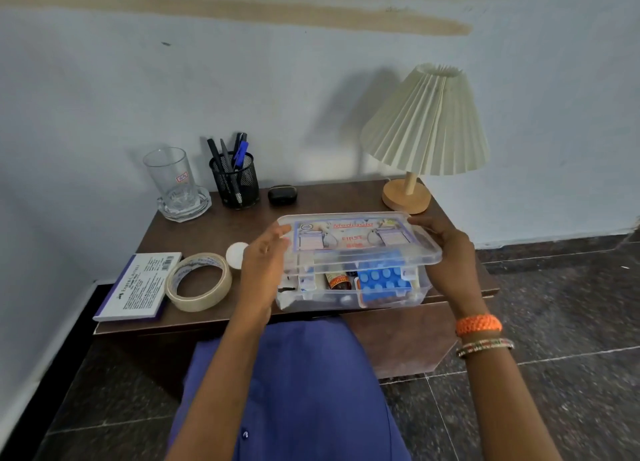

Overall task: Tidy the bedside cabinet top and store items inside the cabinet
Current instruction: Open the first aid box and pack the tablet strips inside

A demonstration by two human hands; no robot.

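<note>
box (353, 284), clear plastic first-aid kit, sat at the front edge of the cabinet top (214, 225), slightly overhanging toward the person. lid (356, 239) was raised off the base, tilted, not seated. right hand (450, 263) gripped the lid's right end, fingers curled over the rim. left hand (265, 270) was at the lid's left end, fingers fairly straight and blurred; it probably touched the edge, but contact was unclear.

handling: thin rigid plastic, light, likely slick and a bit flexy. contents looked loose: blue blister pack (382, 280), small brown bottle (335, 280), so it would rattle and spill if tipped. best to press the lid down first, then take the base by both short ends, low under the rim, and keep it level. lifting by the lid alone risked the base dropping away.

also on top: tape roll (199, 282), notepad (138, 286), white cap (236, 253), glass (175, 183), pen holder (235, 183), black case (282, 194), lamp (426, 131). glass was fragile, so grip it round the body.
</note>
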